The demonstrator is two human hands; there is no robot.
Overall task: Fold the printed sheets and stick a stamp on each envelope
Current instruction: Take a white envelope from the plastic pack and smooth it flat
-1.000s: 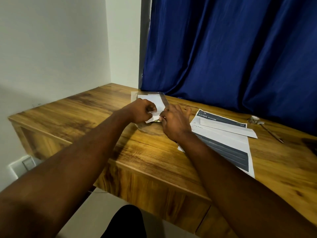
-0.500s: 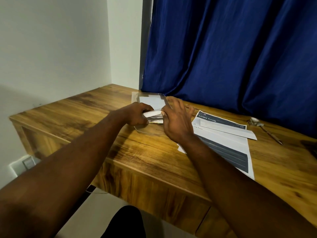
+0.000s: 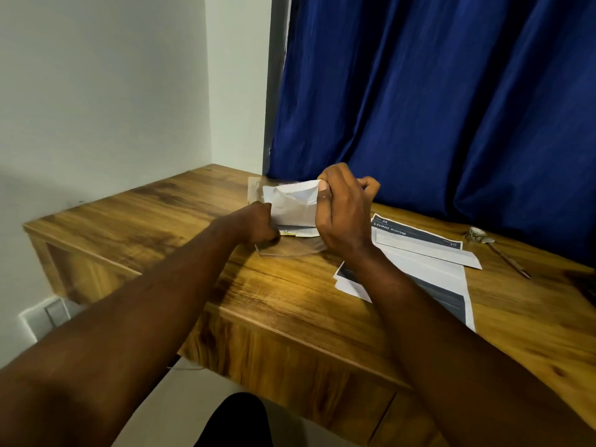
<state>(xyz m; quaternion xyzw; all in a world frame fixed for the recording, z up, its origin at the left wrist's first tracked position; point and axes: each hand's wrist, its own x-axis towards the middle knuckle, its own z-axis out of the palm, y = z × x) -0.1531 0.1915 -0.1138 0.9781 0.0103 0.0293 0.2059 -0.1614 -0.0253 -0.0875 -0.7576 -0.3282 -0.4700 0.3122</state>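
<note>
A white envelope (image 3: 292, 204) is lifted off the wooden desk (image 3: 290, 295), tilted up, over a clear plastic sleeve (image 3: 290, 250) with more white paper in it. My right hand (image 3: 342, 214) pinches the envelope's upper right corner. My left hand (image 3: 258, 225) grips its lower left edge, knuckles down near the sleeve. To the right lie printed sheets (image 3: 429, 275) headed "LIVING ROOM", with a folded white sheet (image 3: 425, 251) across them. I cannot make out a stamp.
A blue curtain (image 3: 435, 101) hangs right behind the desk. A small tape roll (image 3: 477, 234) and a thin pen (image 3: 509, 261) lie at the back right. White wall on the left; the desk's front edge runs diagonally below my arms.
My right hand rose from the sleeve and lifted the envelope's corner up. My left hand stayed low, holding the other end.
</note>
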